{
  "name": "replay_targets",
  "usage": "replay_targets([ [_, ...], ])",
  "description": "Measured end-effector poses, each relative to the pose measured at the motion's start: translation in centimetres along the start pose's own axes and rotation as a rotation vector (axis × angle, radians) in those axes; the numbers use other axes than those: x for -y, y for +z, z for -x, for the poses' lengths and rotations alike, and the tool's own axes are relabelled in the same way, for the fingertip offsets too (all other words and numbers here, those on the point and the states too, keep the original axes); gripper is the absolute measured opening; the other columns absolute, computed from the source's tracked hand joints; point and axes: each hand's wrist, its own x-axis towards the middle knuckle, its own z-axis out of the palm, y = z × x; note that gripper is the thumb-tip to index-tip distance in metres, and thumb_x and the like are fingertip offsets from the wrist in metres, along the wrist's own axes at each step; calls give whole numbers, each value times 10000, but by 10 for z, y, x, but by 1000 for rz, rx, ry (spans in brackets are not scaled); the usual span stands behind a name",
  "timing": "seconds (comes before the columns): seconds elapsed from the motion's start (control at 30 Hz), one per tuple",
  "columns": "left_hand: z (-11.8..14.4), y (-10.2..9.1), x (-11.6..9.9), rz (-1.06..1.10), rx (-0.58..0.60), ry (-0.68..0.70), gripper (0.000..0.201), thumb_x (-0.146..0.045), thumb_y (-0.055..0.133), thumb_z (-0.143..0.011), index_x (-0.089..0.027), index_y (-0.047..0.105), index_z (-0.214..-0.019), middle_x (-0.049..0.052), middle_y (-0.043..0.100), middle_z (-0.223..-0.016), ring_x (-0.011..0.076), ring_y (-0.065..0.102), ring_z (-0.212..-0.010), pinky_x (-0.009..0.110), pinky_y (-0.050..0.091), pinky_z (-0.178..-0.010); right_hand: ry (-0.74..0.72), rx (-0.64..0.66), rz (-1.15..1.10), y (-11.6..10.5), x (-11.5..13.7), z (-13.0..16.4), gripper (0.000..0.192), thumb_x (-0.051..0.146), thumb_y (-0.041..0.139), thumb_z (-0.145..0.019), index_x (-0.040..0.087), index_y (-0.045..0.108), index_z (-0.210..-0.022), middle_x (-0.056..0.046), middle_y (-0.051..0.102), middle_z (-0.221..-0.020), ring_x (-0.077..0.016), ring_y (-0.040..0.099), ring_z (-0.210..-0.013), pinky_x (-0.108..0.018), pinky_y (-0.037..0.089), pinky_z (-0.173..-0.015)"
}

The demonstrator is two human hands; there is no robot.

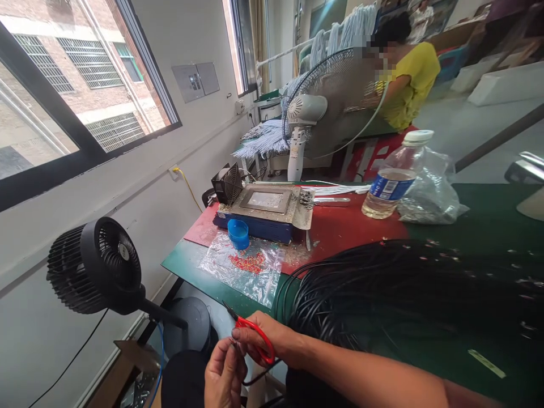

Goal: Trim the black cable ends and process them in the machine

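My right hand [272,340] holds small red-handled scissors [255,334] just off the front edge of the table, blades pointing up-left. My left hand [223,374] is below it, fingers pinched on the end of a thin black wire [259,377] that touches the scissors. A large bundle of black wires [403,289] lies on the green table [488,215] to the right of my hands.
A clear plastic sheet with red bits [249,263], a blue cap [238,232] and a blue-based metal device [263,212] sit ahead. A water bottle [393,181] and plastic bag [429,192] stand right. A black fan [96,266] is at left, a white fan [314,113] and a seated person [408,79] behind.
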Motion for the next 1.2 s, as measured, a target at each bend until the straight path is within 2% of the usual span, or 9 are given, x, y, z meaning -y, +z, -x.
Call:
replay_targets([
  [0.3,0,-1,1,-8,6,14,253,-240,794,-370,-202,670,-588,-15,693,-540,51,612,-543,102,484,-565,17,-5,-11,0,1,0,473,561,601,-631,124,485,-492,49,416,-334,-39,345,-287,-167,217,-305],
  [0.5,-6,-10,3,33,4,2,238,-203,778,-417,-186,660,-623,-10,700,-605,68,628,-597,132,500,-583,23,35,-18,-1,-1,0,474,561,581,-655,122,496,-496,53,406,-322,-39,331,-280,-169,204,-304],
  [0.73,-14,-19,3,43,-19,-23,301,-219,780,-404,-194,652,-676,-8,686,-580,81,610,-545,152,474,-492,1,42,-32,-1,-1,0,449,522,666,-594,123,479,-505,62,407,-342,-32,327,-296,-171,208,-313],
  [1.1,-5,-11,3,38,-30,14,266,-211,772,-431,-182,657,-669,-2,688,-598,69,608,-556,142,465,-508,-28,14,7,-1,-4,-1,454,519,618,-647,135,458,-465,54,394,-340,-35,326,-300,-178,207,-320],
  [1.2,-8,-13,3,43,-26,-5,299,-210,789,-385,-185,662,-655,-6,679,-552,62,591,-516,139,458,-492,-42,-8,-7,-2,-6,-2,463,546,605,-652,133,464,-494,58,400,-353,-33,326,-307,-174,207,-324],
])
